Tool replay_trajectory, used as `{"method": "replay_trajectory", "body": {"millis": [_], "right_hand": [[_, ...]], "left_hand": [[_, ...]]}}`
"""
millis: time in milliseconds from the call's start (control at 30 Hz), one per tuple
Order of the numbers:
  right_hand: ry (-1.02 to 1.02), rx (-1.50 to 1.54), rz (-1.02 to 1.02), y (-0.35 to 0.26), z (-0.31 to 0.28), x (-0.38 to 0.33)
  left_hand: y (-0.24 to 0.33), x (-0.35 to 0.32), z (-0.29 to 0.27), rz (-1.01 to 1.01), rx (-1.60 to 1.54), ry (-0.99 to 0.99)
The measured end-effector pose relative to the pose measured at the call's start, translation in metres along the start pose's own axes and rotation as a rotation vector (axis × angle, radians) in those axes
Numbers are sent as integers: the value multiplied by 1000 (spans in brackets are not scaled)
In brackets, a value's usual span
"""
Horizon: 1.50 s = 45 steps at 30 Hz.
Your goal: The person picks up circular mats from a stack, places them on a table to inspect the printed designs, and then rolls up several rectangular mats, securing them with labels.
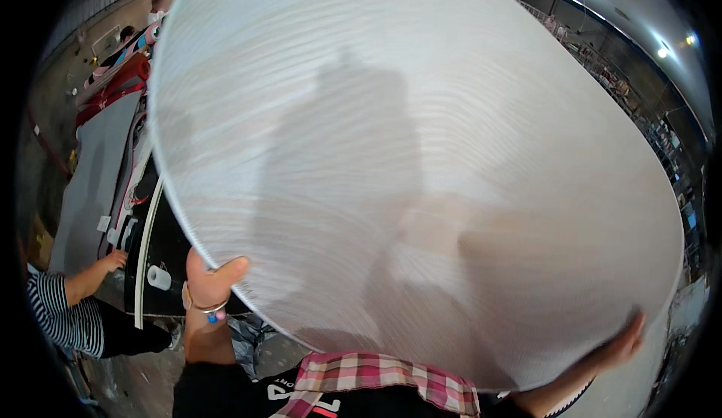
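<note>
A large round pale rug (pixel 466 162) with wavy ridges and a stitched white edge is held up in front of me, tilted, and fills most of the view. My left hand (pixel 213 279) grips its lower left edge, thumb on the face and the other fingers hidden behind. At the lower right my right hand (pixel 623 345) is on the rug's rim; its fingers are partly blurred and hidden. A bracelet with coloured beads circles my left wrist. Shadows fall across the rug's face.
To the left, a black tabletop (pixel 171 241) carries a white roll (pixel 159 277) and a long pale strip (pixel 146 260). Beyond lie grey carpet (pixel 94 170) and red rolls (pixel 124 79). A person in a striped top (pixel 68 309) stands beside it, one hand near the table.
</note>
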State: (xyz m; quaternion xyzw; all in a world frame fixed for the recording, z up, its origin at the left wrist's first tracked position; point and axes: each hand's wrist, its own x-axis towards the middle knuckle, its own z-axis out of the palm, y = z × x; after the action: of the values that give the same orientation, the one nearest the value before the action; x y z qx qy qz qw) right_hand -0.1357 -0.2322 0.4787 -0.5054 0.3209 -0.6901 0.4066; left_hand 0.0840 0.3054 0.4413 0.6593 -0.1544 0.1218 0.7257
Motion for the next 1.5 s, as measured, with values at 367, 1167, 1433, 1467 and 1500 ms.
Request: {"method": "replay_trajectory", "body": {"millis": [367, 1167, 1433, 1467, 1500], "right_hand": [[-1049, -345, 602, 174, 170, -168], [407, -62, 1562, 331, -293, -254], [980, 350, 1412, 436, -307, -178], [1041, 308, 1512, 431, -308, -168], [1048, 325, 1441, 429, -310, -166]], "left_hand": [[-225, -28, -98, -288, -237, 456], [-286, -6, -101, 201, 2069, 83], [-213, -81, 242, 469, 1291, -950], [-203, -99, 280, 375, 1195, -1108], [-195, -118, 307, 271, 1084, -1253]]}}
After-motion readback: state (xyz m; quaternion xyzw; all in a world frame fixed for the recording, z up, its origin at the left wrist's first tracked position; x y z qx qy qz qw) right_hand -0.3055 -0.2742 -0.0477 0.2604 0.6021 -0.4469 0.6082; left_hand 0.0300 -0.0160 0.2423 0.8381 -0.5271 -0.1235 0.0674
